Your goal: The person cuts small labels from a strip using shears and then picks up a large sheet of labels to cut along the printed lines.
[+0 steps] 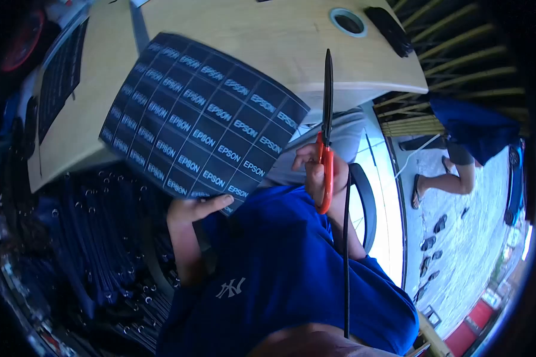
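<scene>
My left hand (195, 209) grips the lower corner of a dark sheet of labels (187, 119), thumb on top and fingers hidden beneath. The sheet carries rows of "EPSON" print in a grid and is held tilted above the table's near edge. My right hand (320, 175) is closed around the orange handles of a pair of scissors (327, 113). The dark blades point away from me, look closed, and stand just right of the sheet's right corner, apart from it.
The wooden table (280, 35) has a round cable hole (348, 22) and a black object (389, 31) at its right. Another dark printed sheet (64, 80) lies at left. Dark lanyard-like straps (95, 238) hang below. A person (461, 154) and several sandals (429, 243) are outside.
</scene>
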Tool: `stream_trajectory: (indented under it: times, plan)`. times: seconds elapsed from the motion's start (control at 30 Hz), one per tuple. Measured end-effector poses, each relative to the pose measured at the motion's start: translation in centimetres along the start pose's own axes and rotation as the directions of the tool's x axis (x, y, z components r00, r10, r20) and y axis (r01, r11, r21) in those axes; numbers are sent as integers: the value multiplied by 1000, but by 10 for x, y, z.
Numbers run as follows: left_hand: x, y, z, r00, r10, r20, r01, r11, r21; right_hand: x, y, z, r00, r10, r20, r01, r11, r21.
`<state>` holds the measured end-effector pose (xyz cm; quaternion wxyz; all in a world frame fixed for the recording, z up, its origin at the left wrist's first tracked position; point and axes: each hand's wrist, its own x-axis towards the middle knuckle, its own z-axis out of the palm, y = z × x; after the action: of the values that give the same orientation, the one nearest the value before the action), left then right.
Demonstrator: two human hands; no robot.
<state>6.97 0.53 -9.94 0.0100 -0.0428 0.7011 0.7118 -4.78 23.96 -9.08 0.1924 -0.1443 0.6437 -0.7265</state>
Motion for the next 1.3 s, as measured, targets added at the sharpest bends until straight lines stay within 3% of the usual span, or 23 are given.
stream_trajectory:
  times: [0.03,0.07,0.1,0.17,0.2,0.23,0.3,0.33,0.4,0.5,0.57,0.63,0.67,0.7,0.77,0.8,0.93,1.03,1.07,1.17,1.3]
  plan:
    - [0,-6,-9,999,40,13,-40,999,-9,-1,-1,4,999,41,-24,-42,999,-21]
    - [1,-9,-19,989,136,54,-140,986,94,-1,-1,8,999,40,1,-40,999,-12]
    - [2,-7,-28,990,137,34,-140,984,107,-2,1,11,997,79,-18,-79,997,-25]
    - [4,-3,-42,987,5,163,-11,999,35,-3,5,15,986,157,-63,-161,986,-54]
    - [4,-2,-49,988,-28,150,27,1000,11,-2,9,24,982,118,-149,-120,993,-8]
    - [5,1,-55,988,-59,140,62,998,-12,0,9,30,985,113,-130,-114,993,-3]
    - [5,5,-57,997,-46,-54,44,998,-40,5,8,38,963,49,-266,-5,987,161]
    - [4,4,-62,997,-44,-69,41,999,-35,4,9,33,978,36,-203,-22,997,69]
    - [2,0,-70,965,-90,-244,57,989,-140,8,9,30,980,10,-199,3,998,65]
    - [-2,2,-74,937,-72,-342,10,984,-180,12,7,31,985,21,-171,-14,999,44]
    - [-5,-1,-80,938,-59,-341,5,988,-158,16,9,36,988,31,-149,-28,999,21]
    - [-5,-3,-78,933,-33,-359,-47,977,-210,20,16,41,983,-105,-151,107,994,5]
    - [-5,-2,-76,929,-21,-370,-71,970,-233,21,13,42,991,-2,-133,15,995,99]
    - [-6,-2,-74,926,-19,-376,-73,971,-229,23,14,44,992,-3,-126,16,995,103]
    - [-7,-3,-72,908,-47,-417,-84,953,-291,30,19,49,986,-105,-128,105,994,-9]
    - [-7,-2,-71,907,-42,-419,-91,952,-292,31,17,52,990,-28,-138,35,998,46]
    - [-9,-1,-67,909,-52,-414,-87,946,-311,35,7,57,989,19,-145,-19,1000,0]
    - [-8,-7,-69,919,-35,-393,-116,929,-352,41,8,58,987,-73,-144,54,990,-133]
    - [-9,-10,-71,913,-37,-406,-123,925,-360,40,3,61,986,4,-167,-12,999,-49]
    - [-6,-7,-64,889,-66,-452,-143,899,-413,46,9,65,974,-62,-218,67,998,14]
    - [0,-14,-58,857,-2,-516,-258,864,-432,48,19,64,982,-46,-182,47,999,2]
